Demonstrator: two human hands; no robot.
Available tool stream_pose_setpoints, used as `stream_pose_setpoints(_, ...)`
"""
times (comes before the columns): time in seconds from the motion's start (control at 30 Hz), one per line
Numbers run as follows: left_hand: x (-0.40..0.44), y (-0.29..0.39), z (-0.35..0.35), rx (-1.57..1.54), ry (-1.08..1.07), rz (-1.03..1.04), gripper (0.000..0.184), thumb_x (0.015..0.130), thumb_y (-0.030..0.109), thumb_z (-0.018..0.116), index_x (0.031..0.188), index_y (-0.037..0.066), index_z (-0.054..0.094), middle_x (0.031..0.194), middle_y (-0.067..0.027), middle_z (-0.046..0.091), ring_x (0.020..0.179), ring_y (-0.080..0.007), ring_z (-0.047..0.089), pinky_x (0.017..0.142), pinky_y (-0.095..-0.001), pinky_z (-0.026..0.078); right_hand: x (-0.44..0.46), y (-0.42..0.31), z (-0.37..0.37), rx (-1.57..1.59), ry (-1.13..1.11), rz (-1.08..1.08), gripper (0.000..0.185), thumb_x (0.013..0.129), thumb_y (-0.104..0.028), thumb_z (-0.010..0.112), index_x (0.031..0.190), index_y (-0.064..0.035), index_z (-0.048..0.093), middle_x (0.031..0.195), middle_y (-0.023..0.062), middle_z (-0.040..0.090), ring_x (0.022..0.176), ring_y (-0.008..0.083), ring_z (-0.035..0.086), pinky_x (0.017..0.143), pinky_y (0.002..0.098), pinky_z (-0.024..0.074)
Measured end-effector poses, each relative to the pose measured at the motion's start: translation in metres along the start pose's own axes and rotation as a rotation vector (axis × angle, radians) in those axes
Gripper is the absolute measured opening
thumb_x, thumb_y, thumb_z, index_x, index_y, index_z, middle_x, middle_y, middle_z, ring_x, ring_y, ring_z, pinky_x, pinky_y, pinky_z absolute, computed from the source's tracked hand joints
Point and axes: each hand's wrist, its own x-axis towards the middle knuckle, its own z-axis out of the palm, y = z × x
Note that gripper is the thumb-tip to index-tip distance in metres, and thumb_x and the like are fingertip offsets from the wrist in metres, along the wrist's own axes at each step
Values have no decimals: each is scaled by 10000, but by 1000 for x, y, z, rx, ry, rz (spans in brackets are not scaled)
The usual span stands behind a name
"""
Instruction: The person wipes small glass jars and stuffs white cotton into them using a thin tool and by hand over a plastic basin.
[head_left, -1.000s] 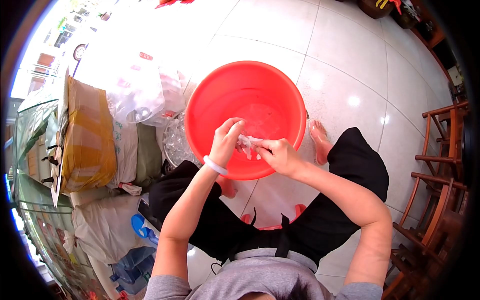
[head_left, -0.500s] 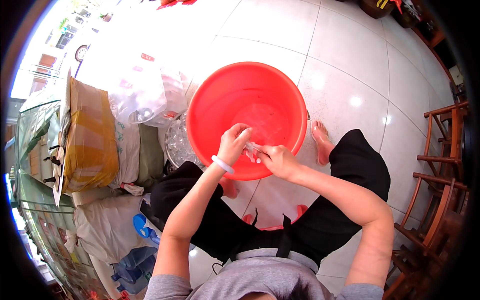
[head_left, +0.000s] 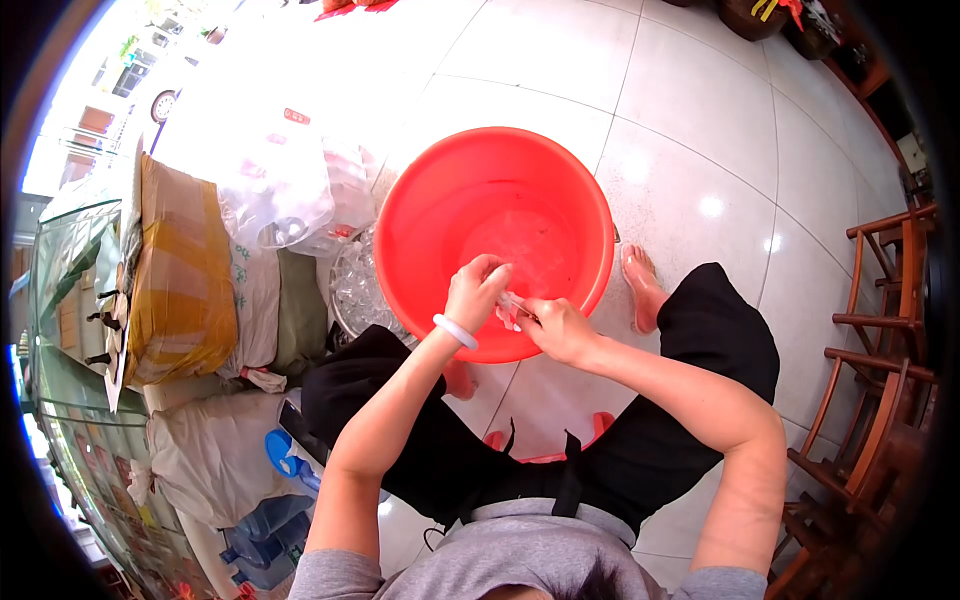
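Observation:
A large red bucket [head_left: 430,200] stands on the tiled floor between my feet. Over its near rim, my left hand [head_left: 478,292] pinches a small pale, whitish piece [head_left: 508,312] that hangs limp below the fingers. My right hand [head_left: 558,328] meets it from the right, closed on a thin tool [head_left: 524,308] whose tip touches the piece. The tool is small and mostly hidden by my fingers, so its kind cannot be made out. A pale ring circles my left wrist. The bucket's bottom looks shiny, with a few small specks.
Left of the bucket stands a metal basin [head_left: 352,290] of clear, shiny pieces, beside plastic bags [head_left: 290,190] and a taped cardboard box [head_left: 180,270]. Blue bottles [head_left: 268,540] lie at lower left. Wooden chairs [head_left: 880,350] line the right side. My bare feet flank the bucket.
Both hands have shifted slightly; my left hand has moved right and down, closer to my right hand. The pale piece remains between them.

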Motion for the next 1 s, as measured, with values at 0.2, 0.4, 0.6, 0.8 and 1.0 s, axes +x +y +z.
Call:
stream_pose_setpoints(0.2,2,-6,3,10,6,23,285,817,219,552,903,-50,588,662,-98,611,597,-142,607,527,-271,470,0,2,1,-22,-18,27,190,828,-185,484,918,-70,605,715,193,615,705,359,612,644,456,480)
stream_pose_setpoints(0.4,-1,-3,7,51,18,31,293,810,232,556,896,-46,589,689,-109,616,582,-177,624,548,-288,484,-4,-4,-1,-96,-66,74,211,823,-178,498,972,-50,575,733,197,620,723,367,610,655,467,484)
stream_pose_setpoints(0.6,-7,1,12,137,-27,40,258,811,207,575,901,-34,595,685,-72,603,610,-110,580,520,-255,468,-7,14,13,-75,-110,69,243,813,-187,504,991,-30,554,776,223,617,762,383,603,679,478,484)
stream_pose_setpoints(0.8,-6,-1,13,88,-25,12,270,806,212,577,910,-37,598,673,-77,599,606,-120,579,532,-265,472,-6,15,11,-88,-123,78,245,810,-186,503,985,-22,552,771,231,614,771,392,600,690,481,481)
stream_pose_setpoints(1.0,-1,-12,15,141,17,77,263,803,208,573,898,-35,603,664,-70,593,593,-114,573,510,-263,469,-5,16,11,-103,-127,78,248,808,-184,501,986,-18,549,770,232,613,771,391,600,688,481,481)
